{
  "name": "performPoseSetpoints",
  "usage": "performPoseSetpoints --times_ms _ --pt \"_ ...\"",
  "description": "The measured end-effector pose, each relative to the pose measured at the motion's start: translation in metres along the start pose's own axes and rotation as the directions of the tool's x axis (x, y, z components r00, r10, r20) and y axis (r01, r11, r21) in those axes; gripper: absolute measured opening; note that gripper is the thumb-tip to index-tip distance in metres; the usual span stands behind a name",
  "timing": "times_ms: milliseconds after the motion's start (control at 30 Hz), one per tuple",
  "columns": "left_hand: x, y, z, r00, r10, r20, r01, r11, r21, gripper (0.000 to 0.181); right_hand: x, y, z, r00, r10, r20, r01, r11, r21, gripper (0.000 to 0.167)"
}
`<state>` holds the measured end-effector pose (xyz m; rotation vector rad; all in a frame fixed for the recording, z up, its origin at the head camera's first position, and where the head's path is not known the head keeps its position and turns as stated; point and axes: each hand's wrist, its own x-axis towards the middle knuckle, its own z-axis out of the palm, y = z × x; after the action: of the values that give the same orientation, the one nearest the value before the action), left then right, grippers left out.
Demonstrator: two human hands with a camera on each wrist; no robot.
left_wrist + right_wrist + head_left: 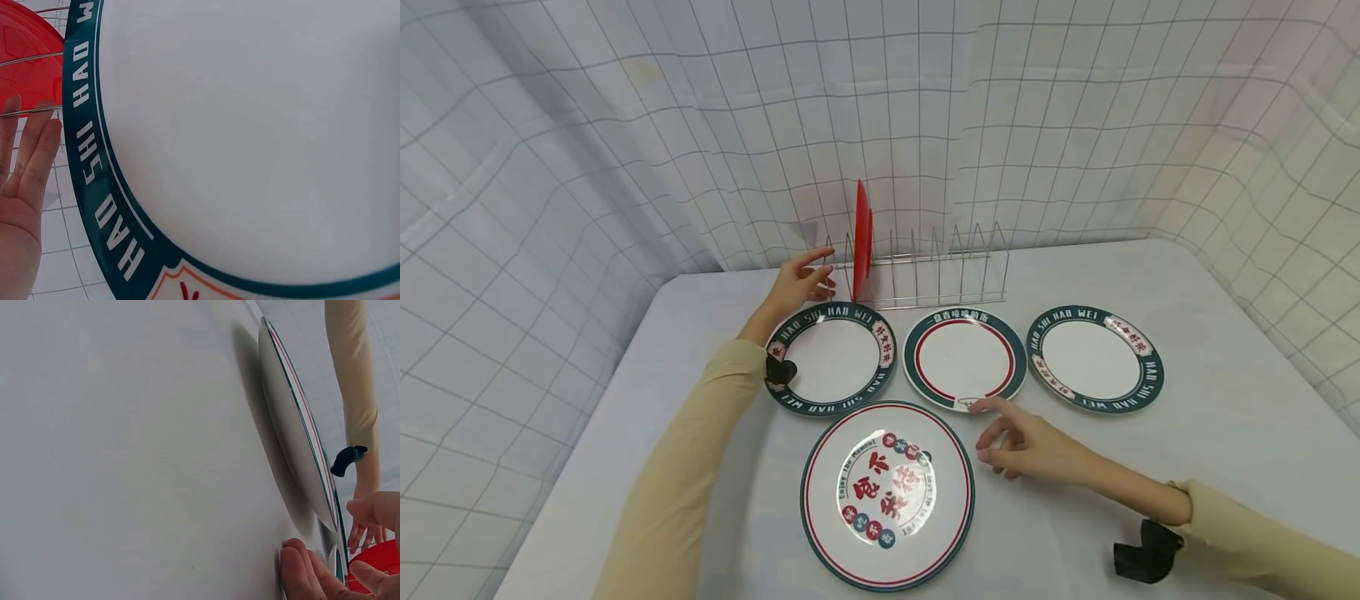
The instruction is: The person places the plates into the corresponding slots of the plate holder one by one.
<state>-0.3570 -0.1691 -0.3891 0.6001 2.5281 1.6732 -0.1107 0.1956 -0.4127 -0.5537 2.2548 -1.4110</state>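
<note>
My left hand (801, 283) is at the left end of a wire dish rack (940, 304), fingers extended beside its wires; it holds nothing. Just right of those fingers, a red round plate-like piece (861, 242) stands upright in the rack. Below the left wrist lies a green-rimmed plate (838, 358), whose rim fills much of the left wrist view. My right hand (1030, 442) hovers palm inward with loosely bent fingers and nothing in them. Its index finger reaches the near edge of the middle plate (966, 358). To its left lies a larger plate (887, 500) with red characters.
Another green-rimmed plate (1092, 358) lies at the right of the row. White grid-patterned cloth (910, 100) hangs behind and beside the white table (1210, 333). Black wrist-worn pieces (1148, 552) sit on both forearms.
</note>
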Motion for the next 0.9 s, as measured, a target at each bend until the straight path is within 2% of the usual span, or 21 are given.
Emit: performPoseSetpoints --times_ms 200,367,433,600,700,900 --pt "0.000 0.002 -0.001 1.000 -0.015 0.010 0.015 1.000 -0.017 0.046 0.009 -0.003 0.014 0.999 -0.007 0.031 0.005 0.999 0.043 0.060" --pt "-0.007 0.022 0.001 0.999 -0.039 0.020 0.040 0.998 -0.049 0.045 0.017 -0.011 0.022 0.999 -0.015 0.033 0.014 0.999 0.036 0.061" --pt "-0.009 0.025 0.001 0.999 -0.045 0.019 0.046 0.998 -0.042 0.045 0.021 -0.013 0.025 0.999 -0.028 0.031 0.027 0.999 0.020 0.061" --pt "-0.011 0.026 0.002 0.999 -0.039 0.020 0.040 0.999 -0.036 0.045 0.030 -0.012 0.030 0.997 -0.068 0.046 0.069 0.997 -0.025 0.061" --pt "-0.013 0.031 0.002 0.999 -0.034 0.028 0.035 0.999 -0.036 0.046 0.034 -0.010 0.031 0.994 -0.079 0.070 0.081 0.997 -0.013 0.061" --pt "-0.013 0.031 0.001 0.999 -0.035 0.032 0.037 0.999 -0.040 0.046 0.041 -0.009 0.032 0.992 -0.070 0.105 0.072 0.997 -0.015 0.061"
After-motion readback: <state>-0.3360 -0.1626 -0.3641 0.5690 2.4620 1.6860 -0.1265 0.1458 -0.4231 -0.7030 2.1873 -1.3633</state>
